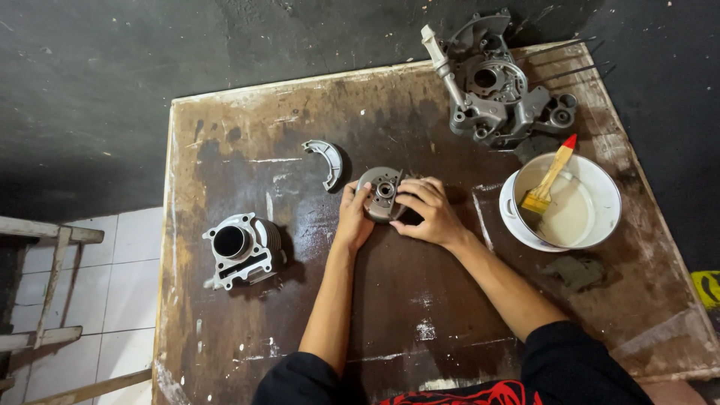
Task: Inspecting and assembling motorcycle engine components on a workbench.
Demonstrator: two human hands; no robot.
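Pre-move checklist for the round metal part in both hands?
1. Round metal part held on both sides by left hand and right hand: ok.
2. Part resting on the wooden table or lifted: cannot tell.
3. Engine cylinder apart from the hands, at the left: ok.
4. Curved shoe piece apart from the part: ok.
5. Brush leaning in the white bowl, within the right hand's side: ok.
6. Crankcase near the table's far edge: not ok.

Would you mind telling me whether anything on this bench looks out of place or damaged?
Nothing looks spilled or broken. The one oddity: the engine casing sits at the far corner of the table, part of it overhanging the edge. The brush rests inside the white bowl.
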